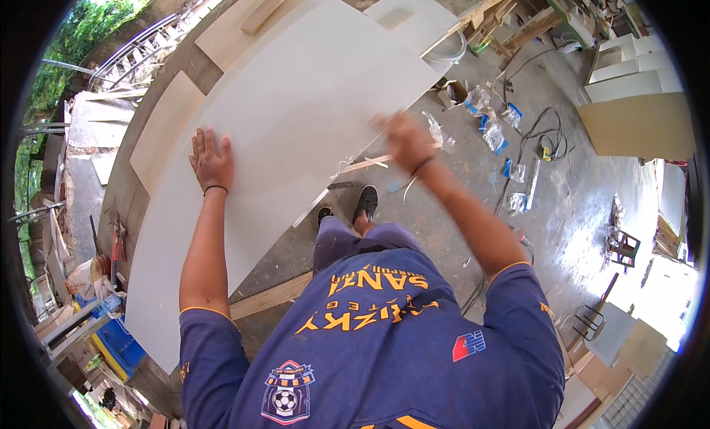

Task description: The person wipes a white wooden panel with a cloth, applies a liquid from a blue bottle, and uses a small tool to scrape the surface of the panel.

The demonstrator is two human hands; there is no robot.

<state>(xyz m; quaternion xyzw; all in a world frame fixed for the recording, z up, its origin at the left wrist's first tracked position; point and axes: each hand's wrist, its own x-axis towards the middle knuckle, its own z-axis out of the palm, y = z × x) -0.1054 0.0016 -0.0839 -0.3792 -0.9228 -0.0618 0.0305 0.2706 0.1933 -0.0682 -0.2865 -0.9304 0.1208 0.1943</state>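
A large white sheet panel point(296, 111) lies in front of me, stretching from lower left to upper right. My left hand point(212, 160) rests flat on it near its far-left edge, fingers stretched out. At the panel's near right edge is my right hand point(408, 142), blurred by motion. Its fingers look curled closed, and whatever is in them cannot be made out. Thin strips of offcut point(367, 163) stick out along that edge just below the right hand.
Bare wooden boards point(168, 126) lie under and beyond the panel. On the concrete floor to the right are plastic packets point(494, 137), a black cable point(546, 126) and an open box point(452, 94). White cabinet parts point(629, 66) stand at far right. A wooden plank point(270, 296) lies by my legs.
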